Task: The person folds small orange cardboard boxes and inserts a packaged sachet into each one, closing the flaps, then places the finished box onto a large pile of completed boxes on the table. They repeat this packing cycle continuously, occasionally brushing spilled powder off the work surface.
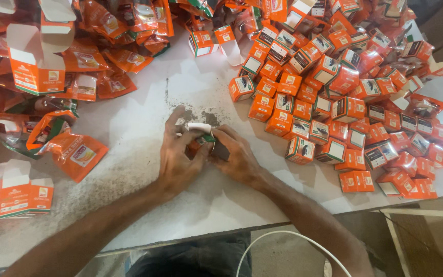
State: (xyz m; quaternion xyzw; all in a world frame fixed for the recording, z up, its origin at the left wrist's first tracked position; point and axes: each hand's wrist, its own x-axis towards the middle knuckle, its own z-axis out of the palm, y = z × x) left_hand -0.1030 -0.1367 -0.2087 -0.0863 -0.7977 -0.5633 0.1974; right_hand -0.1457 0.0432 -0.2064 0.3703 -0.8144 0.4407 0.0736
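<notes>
The white table (180,87) took up most of the view, w/ a dusting of dark specks just above the grip. To the right of the grip, a big heap of small orange cartons (344,97) lay closed and jumbled, running from near the right hand out to the table's far edge. Left and above-left of the grip, a pile of orange foil pouches (98,56) was spread out, one loose orange pouch (75,154) nearest the left hand. Well left of the grip, at the table's near-left edge, stood open-flap orange cartons (19,192); a taller open carton (37,61) stood further up on that side. Below the grip, by the table's front edge, a white cable (288,238) curved past the right forearm.

At centre, the left hand (178,154) and right hand (234,154) met, both closed around one small orange carton (201,139), its white flap up betw. the fingertips. The carton sat mostly hidden in the fingers, just over the tabletop; couldn't tell if it touched.
</notes>
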